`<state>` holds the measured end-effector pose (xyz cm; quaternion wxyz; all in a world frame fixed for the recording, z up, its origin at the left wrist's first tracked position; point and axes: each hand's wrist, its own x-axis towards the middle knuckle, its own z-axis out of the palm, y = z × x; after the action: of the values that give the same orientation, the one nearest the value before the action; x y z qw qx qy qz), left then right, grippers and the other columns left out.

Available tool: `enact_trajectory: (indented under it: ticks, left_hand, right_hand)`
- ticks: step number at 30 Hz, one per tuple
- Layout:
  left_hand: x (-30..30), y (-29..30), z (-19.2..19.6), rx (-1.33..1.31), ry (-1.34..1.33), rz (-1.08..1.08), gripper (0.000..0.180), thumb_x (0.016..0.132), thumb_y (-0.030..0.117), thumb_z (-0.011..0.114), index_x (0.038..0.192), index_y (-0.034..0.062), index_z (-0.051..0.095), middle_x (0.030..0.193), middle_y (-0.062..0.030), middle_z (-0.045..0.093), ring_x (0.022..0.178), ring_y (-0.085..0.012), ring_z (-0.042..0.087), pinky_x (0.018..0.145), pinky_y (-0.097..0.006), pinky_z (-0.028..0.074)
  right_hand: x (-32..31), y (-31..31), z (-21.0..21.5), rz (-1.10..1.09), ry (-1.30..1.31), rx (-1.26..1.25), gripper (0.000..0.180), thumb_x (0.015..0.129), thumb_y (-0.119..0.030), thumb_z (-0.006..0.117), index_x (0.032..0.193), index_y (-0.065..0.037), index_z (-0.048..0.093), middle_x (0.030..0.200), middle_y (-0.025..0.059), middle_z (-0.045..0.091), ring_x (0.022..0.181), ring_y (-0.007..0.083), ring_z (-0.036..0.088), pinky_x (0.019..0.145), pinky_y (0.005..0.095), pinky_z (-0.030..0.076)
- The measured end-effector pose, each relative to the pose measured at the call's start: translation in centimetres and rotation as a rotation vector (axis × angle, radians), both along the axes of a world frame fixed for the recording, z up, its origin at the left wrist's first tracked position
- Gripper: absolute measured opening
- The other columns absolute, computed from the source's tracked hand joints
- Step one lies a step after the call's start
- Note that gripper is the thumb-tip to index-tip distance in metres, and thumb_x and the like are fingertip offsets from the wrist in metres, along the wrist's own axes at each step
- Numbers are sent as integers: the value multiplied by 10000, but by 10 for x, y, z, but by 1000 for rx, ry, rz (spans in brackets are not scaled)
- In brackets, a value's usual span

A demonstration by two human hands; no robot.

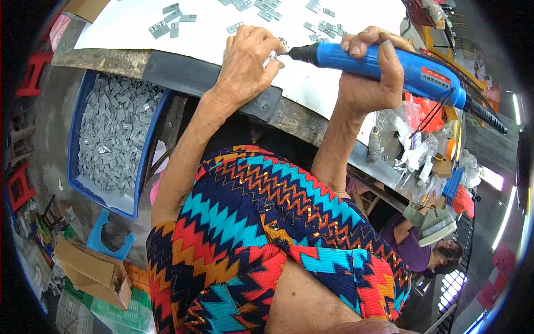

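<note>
My right hand (371,72) is wrapped round a blue electric screwdriver (361,61), held almost level with its black tip pointing left. That tip reaches the fingertips of my left hand (247,68), which are pinched together at the table's near edge. Whatever sits between those fingers is too small and covered to make out. Tiny dark bits, perhaps screws (282,42), lie just beyond the fingertips. Farther back on the white tabletop sheet (211,42), small flat grey pieces (161,28) with slots are scattered in loose groups.
A blue bin (70,161) full of grey pieces stands below the table at left. Near it are a blue plastic stool (103,239) and a cardboard box (92,270). Plastic bags (414,139) crowd the right side. A person in purple (411,245) sits at lower right.
</note>
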<state>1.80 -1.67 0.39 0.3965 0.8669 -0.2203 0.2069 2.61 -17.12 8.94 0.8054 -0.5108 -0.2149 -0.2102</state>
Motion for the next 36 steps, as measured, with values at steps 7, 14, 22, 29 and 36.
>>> enact_trajectory:
  ticks: [7,14,22,29,36]
  left_hand:
    - [2,-4,-6,-28,-3,13,159,705,144,666,834,71,610,930,-54,572,959,-230,484,811,-382,357]
    - [2,-2,-6,1,12,15,158,712,158,657,840,74,620,937,-56,578,974,-228,485,824,-388,356]
    - [1,-1,-5,-59,16,18,188,706,179,680,850,71,625,951,-64,596,1004,-243,483,869,-409,353]
    - [3,-1,-8,-67,10,15,148,717,173,681,798,74,607,904,-53,591,975,-231,487,871,-402,360]
    - [4,1,-9,-99,-24,-13,128,714,136,680,797,77,602,894,-45,595,950,-215,500,859,-375,373]
  right_hand:
    - [0,-5,-2,26,-15,87,234,741,-90,512,959,-14,551,780,185,574,607,227,537,633,397,419]
    - [1,-8,-1,35,-58,74,229,747,-97,515,954,-13,567,800,183,585,606,221,538,631,395,421]
    - [1,-9,-1,32,-58,55,223,751,-98,523,951,-16,574,789,184,592,609,219,543,621,400,426]
    - [-1,-6,-1,9,-44,87,219,750,-99,524,947,-18,574,784,183,591,606,221,541,625,397,424]
    - [0,-7,0,42,-30,88,218,750,-95,521,951,-23,568,792,181,584,613,224,539,631,401,421]
